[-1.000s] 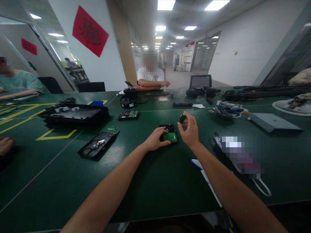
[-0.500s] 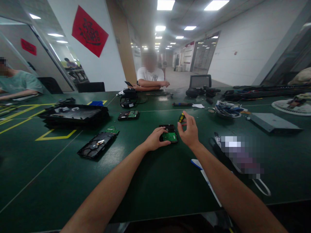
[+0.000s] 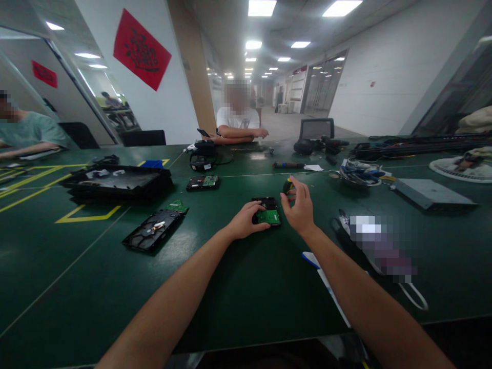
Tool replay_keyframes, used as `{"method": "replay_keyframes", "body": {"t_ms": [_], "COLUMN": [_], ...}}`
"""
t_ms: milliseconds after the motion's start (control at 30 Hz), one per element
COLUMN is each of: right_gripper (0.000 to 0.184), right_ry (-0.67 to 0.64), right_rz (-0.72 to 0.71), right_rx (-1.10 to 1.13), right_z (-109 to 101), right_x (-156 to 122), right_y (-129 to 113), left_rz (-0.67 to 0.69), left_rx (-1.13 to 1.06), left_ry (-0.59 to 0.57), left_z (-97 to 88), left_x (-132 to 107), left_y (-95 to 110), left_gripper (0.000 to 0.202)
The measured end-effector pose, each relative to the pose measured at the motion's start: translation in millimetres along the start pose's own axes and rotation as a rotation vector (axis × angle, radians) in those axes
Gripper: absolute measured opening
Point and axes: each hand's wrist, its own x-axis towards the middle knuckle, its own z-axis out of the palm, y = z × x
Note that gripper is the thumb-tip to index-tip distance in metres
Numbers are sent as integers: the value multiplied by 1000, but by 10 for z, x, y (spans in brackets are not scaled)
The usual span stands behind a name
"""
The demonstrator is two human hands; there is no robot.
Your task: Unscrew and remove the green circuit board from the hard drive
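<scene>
A small hard drive with a green circuit board (image 3: 269, 215) lies on the dark green table (image 3: 238, 287) in front of me. My left hand (image 3: 246, 220) is curled on its left edge and grips it. My right hand (image 3: 298, 207) hovers just right of the drive, fingers pinched round the black and yellow handle of a small screwdriver (image 3: 287, 185), which stands upright over the drive's right side.
An opened drive (image 3: 154, 229) and a loose green board (image 3: 177, 206) lie to the left, a black tray (image 3: 115, 182) behind them. Another drive (image 3: 203, 182), cables (image 3: 359, 171), a grey box (image 3: 430, 193) and tools sit around. People sit at the far side and at the left.
My right hand has shifted very slightly with the screwdriver handle turning between the fingers. The left hand and the drive stay put.
</scene>
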Motion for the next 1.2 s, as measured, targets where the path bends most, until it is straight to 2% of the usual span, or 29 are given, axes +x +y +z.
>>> {"method": "replay_keyframes", "body": {"t_ms": [1000,1200], "right_gripper": [63,59], "right_ry": [1,24], "right_rz": [-17,-6], "right_rx": [-8,-14], "right_z": [0,-5], "right_x": [5,6], "right_y": [-7,-10], "left_rz": [-15,-28], "left_rx": [-5,-7], "left_ry": [-9,-10], "left_z": [-17,-21], "left_x": [2,-1], "left_y": [29,31], "left_gripper": [64,64]}}
